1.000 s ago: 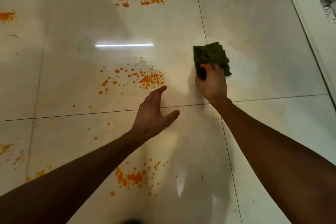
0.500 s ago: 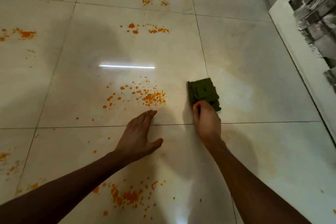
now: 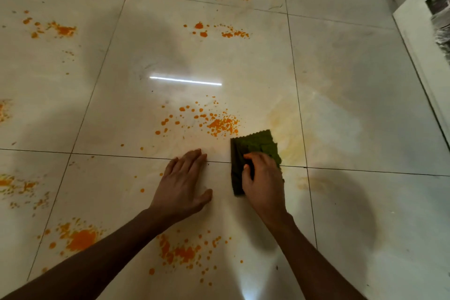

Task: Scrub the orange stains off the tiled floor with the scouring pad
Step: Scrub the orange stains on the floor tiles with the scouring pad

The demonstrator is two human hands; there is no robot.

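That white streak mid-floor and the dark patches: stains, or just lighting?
Head view: the streak is glare from a lamp on glossy tile; the dark patches are soft shadows, one right of the right hand. Wide-angle lens bends the grout lines.

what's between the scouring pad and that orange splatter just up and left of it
Nothing visible. Only bare tile separates the scouring pad, under the right hand, from the orange splatter. The left hand lies flat nearer the camera, off that path.
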